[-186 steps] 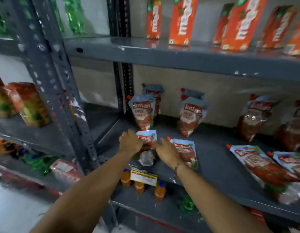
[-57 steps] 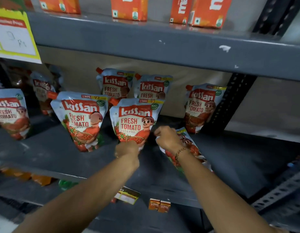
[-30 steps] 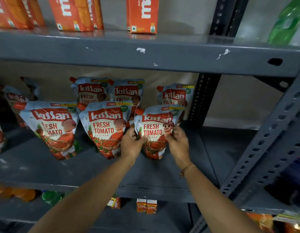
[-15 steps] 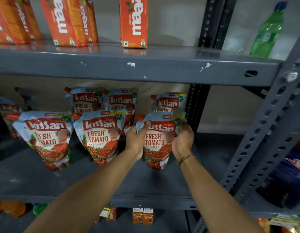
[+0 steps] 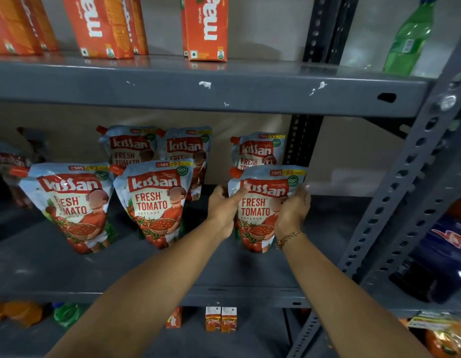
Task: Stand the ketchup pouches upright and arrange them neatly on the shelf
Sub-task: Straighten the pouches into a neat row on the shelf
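Observation:
Red-and-blue Kissan ketchup pouches stand upright on the grey middle shelf (image 5: 152, 275). The front right pouch (image 5: 260, 210) stands between my hands. My left hand (image 5: 223, 206) presses its left edge and my right hand (image 5: 292, 210) cups its right edge. To its left stand the front middle pouch (image 5: 154, 200) and the front left pouch (image 5: 72, 205). Behind them a back row holds three pouches: back left (image 5: 128, 146), back middle (image 5: 192, 148), back right (image 5: 257, 149). More pouches sit blurred at the far left (image 5: 10, 161).
Orange juice cartons (image 5: 206, 27) and a green bottle (image 5: 407, 37) stand on the upper shelf (image 5: 224, 86). A perforated grey upright (image 5: 405, 177) rises right of my hands. Small juice cartons (image 5: 220, 319) sit on the lower shelf. A dark blue pack (image 5: 441, 257) lies on the neighbouring rack.
The pouch that lay flat has been stood upright in the front row. It has shifted slightly right, opening a gap beside the middle pouch; both hands stay on its sides.

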Available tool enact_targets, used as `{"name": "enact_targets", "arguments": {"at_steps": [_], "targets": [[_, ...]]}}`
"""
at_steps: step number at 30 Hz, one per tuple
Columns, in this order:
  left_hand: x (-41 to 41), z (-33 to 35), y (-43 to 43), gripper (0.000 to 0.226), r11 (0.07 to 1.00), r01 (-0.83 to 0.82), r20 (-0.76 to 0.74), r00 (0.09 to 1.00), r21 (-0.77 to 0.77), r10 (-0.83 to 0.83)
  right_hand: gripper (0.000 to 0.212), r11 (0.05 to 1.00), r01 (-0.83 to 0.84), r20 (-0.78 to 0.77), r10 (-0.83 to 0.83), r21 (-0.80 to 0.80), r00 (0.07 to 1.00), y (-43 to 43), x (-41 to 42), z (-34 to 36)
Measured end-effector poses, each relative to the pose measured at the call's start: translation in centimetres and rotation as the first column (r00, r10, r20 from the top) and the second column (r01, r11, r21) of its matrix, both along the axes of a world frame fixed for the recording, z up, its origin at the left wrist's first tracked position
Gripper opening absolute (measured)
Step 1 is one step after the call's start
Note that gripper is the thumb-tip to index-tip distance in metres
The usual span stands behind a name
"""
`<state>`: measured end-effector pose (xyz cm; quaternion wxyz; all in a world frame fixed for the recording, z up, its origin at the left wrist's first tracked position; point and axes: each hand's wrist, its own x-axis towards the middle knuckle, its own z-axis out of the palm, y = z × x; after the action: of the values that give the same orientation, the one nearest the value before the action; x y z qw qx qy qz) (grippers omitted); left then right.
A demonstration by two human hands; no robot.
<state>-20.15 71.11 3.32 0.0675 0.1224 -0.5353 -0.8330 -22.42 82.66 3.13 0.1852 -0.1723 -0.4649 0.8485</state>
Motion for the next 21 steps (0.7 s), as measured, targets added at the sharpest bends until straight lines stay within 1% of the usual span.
{"name": "enact_targets", "arguments": {"at_steps": [1,2,3,4,5,6,7,8,9,10,11,12,13,15,17,18,21], "targets": [[0.3,-0.3,-0.3,0.027,1.0,-0.025,0.016,1.0,0.009,0.025,0.031,0.998,0.057,0.058,-0.057,0.0,0.997,-0.5,0.7,-0.5],[0.9,-0.7,-0.6,0.021,0.997,-0.075,0.045,0.996,0.021,0.074,0.035,0.993,0.112,0.14,-0.114,0.027,0.984,-1.1,1.4,-1.3],[1.4,-1.1,-1.1,0.012,0.988,-0.154,0.082,0.985,0.033,0.151,0.041,0.987,0.14,0.233,-0.154,0.073,0.96,-1.7,2.2,-2.1],[2.0,-1.6,-1.8,0.008,0.962,-0.268,0.125,0.958,0.051,0.26,0.047,0.982,0.133,0.331,-0.172,0.138,0.928,-2.7,3.0,-3.2],[2.4,-2.1,-2.4,0.016,0.92,-0.388,0.159,0.913,0.056,0.376,0.051,0.97,0.11,0.408,-0.192,0.215,0.893,-3.5,3.9,-4.0],[2.9,-2.5,-3.3,0.023,0.861,-0.507,0.183,0.851,0.042,0.492,0.051,0.957,0.078,0.435,-0.198,0.279,0.878,-4.7,4.9,-4.8],[3.4,-2.8,-4.3,0.024,0.787,-0.616,0.194,0.775,0.026,0.601,0.047,0.947,0.045,0.413,-0.181,0.319,0.892,-6.1,6.0,-5.3],[3.9,-3.1,-5.4,0.02,0.717,-0.697,0.209,0.702,0.009,0.68,0.039,0.951,-0.008,0.347,-0.105,0.308,0.932,-7.6,6.9,-5.8],[4.2,-3.1,-6.4,0.025,0.657,-0.754,0.236,0.634,-0.025,0.737,0.028,0.962,-0.093,0.253,0.026,0.255,0.967,-9.3,7.7,-5.9],[4.5,-3.1,-7.4,0.045,0.622,-0.778,0.275,0.582,-0.085,0.765,0.022,0.957,-0.214,0.177,0.18,0.197,0.968,-10.8,8.0,-5.8],[4.7,-3.2,-8.5,0.063,0.61,-0.779,0.3,0.553,-0.144,0.777,0.02,0.932,-0.321,0.126,0.302,0.171,0.945,-12.1,7.9,-5.5],[4.7,-3.2,-9.7,0.075,0.606,-0.774,0.29,0.546,-0.186,0.786,0.018,0.902,-0.396,0.101,0.384,0.17,0.918,-13.3,7.4,-4.9],[4.6,-3.3,-10.7,0.081,0.614,-0.759,0.26,0.561,-0.217,0.786,0.018,0.882,-0.437,0.086,0.429,0.175,0.899,-14.1,6.6,-4.2],[4.4,-3.1,-12.4,0.084,0.652,-0.732,0.166,0.63,-0.198,0.758,0.026,0.861,-0.479,0.069,0.475,0.172,0.877,-15.7,4.6,-2.5],[4.2,-2.8,-13.6,0.078,0.699,-0.7,0.078,0.696,-0.145,0.713,0.021,0.841,-0.529,0.036,0.528,0.113,0.848,-16.8,3.0,-1.0],[4.1,-2.6,-14.1,0.072,0.709,-0.689,0.04,0.712,-0.146,0.701,0.019,0.832,-0.551,0.024,0.551,0.061,0.834,-17.2,2.4,-0.6],[3.7,-2.1,-15.1,0.054,0.7,-0.694,-0.085,0.718,-0.167,0.691,0.021,0.828,-0.558,0.016,0.559,-0.06,0.829,-17.6,1.4,0.0]]}}
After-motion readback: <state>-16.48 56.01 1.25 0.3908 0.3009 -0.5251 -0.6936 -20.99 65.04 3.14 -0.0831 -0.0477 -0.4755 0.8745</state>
